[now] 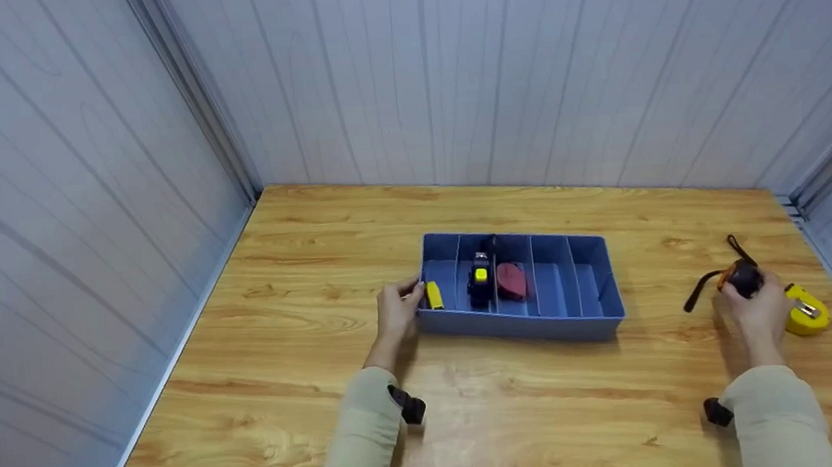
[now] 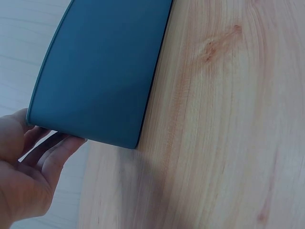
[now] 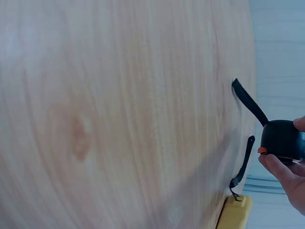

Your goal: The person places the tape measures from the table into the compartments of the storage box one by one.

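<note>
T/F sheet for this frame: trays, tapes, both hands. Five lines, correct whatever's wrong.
1. The right hand holds a black tape measure. True.
2. The left hand touches nothing. False: the left hand touches the left end of the blue tray.
3. The blue tray is divided into five compartments. True.
4. The red item is in the rightmost compartment. False: the red item is in the middle one.
5. The yellow tape measure on the table is inside the tray. False: the yellow tape measure lies outside it, beside the right hand.
</note>
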Motion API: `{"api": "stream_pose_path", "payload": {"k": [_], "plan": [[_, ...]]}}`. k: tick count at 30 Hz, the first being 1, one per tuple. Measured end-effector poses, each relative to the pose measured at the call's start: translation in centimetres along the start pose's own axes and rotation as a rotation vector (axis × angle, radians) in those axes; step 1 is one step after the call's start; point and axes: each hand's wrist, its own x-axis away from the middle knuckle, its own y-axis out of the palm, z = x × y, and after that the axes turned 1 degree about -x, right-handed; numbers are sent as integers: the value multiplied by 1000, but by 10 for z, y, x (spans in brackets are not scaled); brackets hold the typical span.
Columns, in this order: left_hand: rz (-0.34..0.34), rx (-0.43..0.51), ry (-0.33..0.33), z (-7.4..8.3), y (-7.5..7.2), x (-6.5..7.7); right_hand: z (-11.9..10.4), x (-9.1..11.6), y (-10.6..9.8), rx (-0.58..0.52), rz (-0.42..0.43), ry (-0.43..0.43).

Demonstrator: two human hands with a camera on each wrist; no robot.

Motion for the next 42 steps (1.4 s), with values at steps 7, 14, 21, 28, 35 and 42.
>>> {"api": "stream_pose_path", "payload": {"k": [7,14,21,28,35,42], "plan": [[5,23,-32,2,1,0,-12,6,-2,6,4,-68],[8,30,-28,2,2,1,-17,14,-1,27,28,-116],[1,38,-34,1,2,1,-22,24,2,31,84,-198],[18,16,-8,2,1,2,-28,39,4,-30,132,-292],[9,37,-5,1,1,2,-37,54,6,-93,144,-372],[10,33,-10,2,1,1,-48,67,7,-134,139,-433]]}}
